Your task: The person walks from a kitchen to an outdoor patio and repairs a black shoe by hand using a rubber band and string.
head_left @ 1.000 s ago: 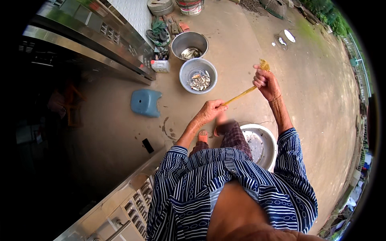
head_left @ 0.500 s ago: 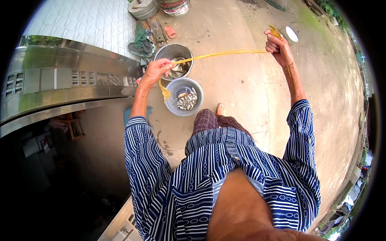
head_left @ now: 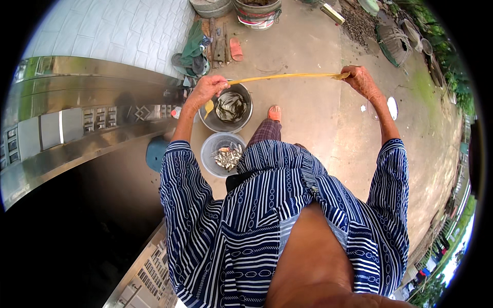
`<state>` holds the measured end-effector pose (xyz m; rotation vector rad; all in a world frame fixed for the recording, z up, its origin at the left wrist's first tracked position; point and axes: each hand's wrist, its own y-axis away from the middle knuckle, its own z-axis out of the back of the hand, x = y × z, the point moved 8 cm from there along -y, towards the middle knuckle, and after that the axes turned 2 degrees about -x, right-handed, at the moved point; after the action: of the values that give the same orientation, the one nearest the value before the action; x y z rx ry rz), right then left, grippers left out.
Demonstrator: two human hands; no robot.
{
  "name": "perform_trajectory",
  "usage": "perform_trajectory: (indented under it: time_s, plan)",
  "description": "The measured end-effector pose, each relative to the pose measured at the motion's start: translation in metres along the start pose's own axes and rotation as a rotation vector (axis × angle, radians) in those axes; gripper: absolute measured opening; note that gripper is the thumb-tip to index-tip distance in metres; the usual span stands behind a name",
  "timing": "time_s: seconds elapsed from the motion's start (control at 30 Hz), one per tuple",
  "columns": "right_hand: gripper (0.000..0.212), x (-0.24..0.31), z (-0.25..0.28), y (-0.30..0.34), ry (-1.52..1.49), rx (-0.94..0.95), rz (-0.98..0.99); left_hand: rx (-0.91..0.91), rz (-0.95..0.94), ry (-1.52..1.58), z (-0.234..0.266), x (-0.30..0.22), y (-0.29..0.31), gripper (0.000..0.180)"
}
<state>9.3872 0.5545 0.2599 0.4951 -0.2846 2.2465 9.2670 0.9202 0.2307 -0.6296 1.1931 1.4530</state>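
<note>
A long thin yellow strip, apparently twisted plastic, stretches nearly level between my two hands. Its left part is pinched in my left hand, and a loose yellow end hangs below that hand. My right hand is closed on the other end, where the strip bunches up at the fingers. Beneath my left hand stands a metal pot holding several silvery fish. Closer to me, a grey-blue plastic basin contains several small fish.
A steel-edged counter runs along my left beside a tiled wall. A blue stool-like object sits below it. Ahead are a bucket, an orange slipper and wooden pieces. To the right lies a white oval object.
My right hand has come down and turned, so the strip now runs more level. The view has shifted, with the pot and basin nearer my body, and a slippered foot shows forward.
</note>
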Motion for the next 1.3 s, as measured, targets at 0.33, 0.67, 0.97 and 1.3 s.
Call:
perform_trajectory:
  time_s: [0.33, 0.67, 0.97, 1.3]
  plan:
    - [0.014, -0.174, -0.013, -0.023, 0.104, 0.037, -0.150, -0.081, 0.110, 0.011, -0.049, 0.035, -0.108, 0.013]
    - [0.016, -0.333, -0.056, -0.222, 0.009, 0.125, -0.148, -0.337, 0.377, 0.160, -0.029, 0.088, -0.285, 0.011]
    - [0.021, -0.388, -0.115, -0.335, -0.200, 0.214, -0.345, -0.473, 0.374, -0.030, 0.038, 0.140, -0.393, 0.013]
    - [0.026, -0.442, -0.150, -0.443, -0.421, 0.162, -0.503, -0.605, 0.283, 0.187, 0.101, 0.137, -0.559, 0.011]
